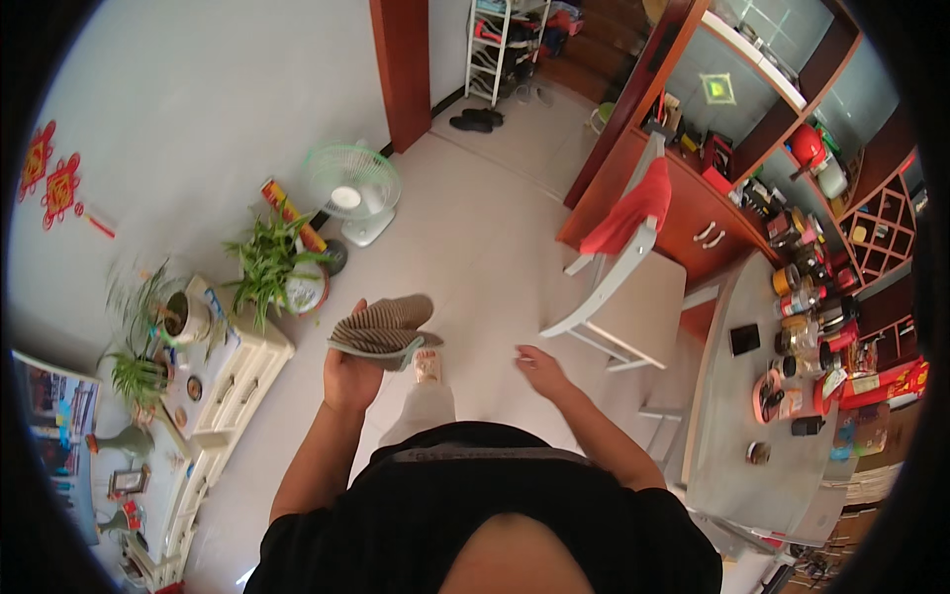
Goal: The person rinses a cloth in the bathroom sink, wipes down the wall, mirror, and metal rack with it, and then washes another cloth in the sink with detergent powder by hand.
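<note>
Slippers of brown-striped fabric (381, 329) are gripped in the person's bare left hand (351, 379), above the pale, smooth floor (485, 238); the bare right hand (540, 373) hangs well apart from them, its fingers loosely curled, and I cannot tell whether it closes on anything; beyond it stands a grey-framed chair with a beige seat (633, 309), a red cloth (633, 208) draped over its back.

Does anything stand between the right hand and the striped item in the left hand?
Nothing visible does. In the gap between the right hand and the striped item in the left hand, only pale floor shows. One foot appears at the item's edge, apparently lower down.
</note>
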Available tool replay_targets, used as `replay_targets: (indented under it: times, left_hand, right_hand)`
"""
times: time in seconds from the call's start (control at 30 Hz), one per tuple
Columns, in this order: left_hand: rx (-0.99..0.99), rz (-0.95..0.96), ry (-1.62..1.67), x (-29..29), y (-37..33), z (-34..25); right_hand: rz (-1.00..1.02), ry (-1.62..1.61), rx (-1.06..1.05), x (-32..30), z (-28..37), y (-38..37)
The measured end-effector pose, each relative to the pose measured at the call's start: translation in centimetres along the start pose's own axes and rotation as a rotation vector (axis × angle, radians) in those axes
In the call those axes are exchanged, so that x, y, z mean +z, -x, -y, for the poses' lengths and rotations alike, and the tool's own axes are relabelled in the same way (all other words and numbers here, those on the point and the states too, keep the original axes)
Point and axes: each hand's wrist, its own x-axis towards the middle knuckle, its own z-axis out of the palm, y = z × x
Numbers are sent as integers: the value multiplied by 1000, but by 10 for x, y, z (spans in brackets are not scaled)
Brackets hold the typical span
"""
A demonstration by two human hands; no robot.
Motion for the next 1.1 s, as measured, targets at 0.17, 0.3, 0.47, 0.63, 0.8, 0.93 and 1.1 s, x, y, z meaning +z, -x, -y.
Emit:
replay_targets:
  times: [0.17, 0.3, 0.47, 0.63, 0.8, 0.93, 1.1]
  left_hand:
    - [-78, 50, 1, 11, -117, -7]
    - [-189, -29, -79, 0, -205, 20]
    - [-299, -28, -423, 9, -321, 0]
    - [-359, -59, -1123, -8, -422, 6]
    - [-255, 43, -1539, -28, -511, 32]
    - [-108, 29, -1644, -17, -592, 38]
    - [362, -412, -923, -19, -686, 36]
  right_hand:
    - [-30, 193, -759, -4, 135, -93]
    - [-61, 145, -716, -30, 155, -164]
    - [-168, 155, -432, -96, 183, -249]
    - [-465, 15, -330, -166, 181, -313]
    - [-446, 140, -247, -248, 179, -383]
    - [-363, 110, -284, -307, 206, -445]
    - [300, -158, -203, -339, 328, -485]
